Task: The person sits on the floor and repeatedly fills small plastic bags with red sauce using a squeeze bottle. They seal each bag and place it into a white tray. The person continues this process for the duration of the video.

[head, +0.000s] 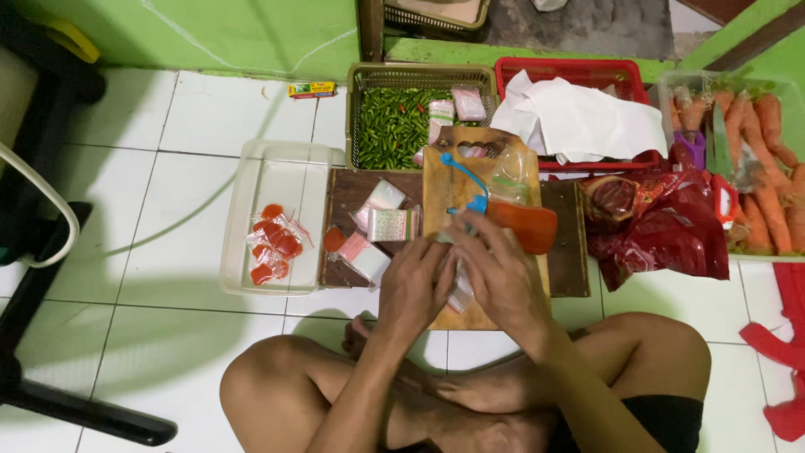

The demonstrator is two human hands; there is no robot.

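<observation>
Head view: both hands [457, 281] pinch a clear plastic pouch [459, 295].

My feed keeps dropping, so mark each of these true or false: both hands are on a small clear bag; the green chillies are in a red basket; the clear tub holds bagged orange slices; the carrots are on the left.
1. Both hands are on a small clear bag: true. The left hand and right hand pinch the small plastic bag over the wooden cutting board.
2. Green chillies sit in a red basket: false, an olive basket.
3. The clear tub holds bagged orange slices: true.
4. The carrots are on the left: false, far right.
</observation>
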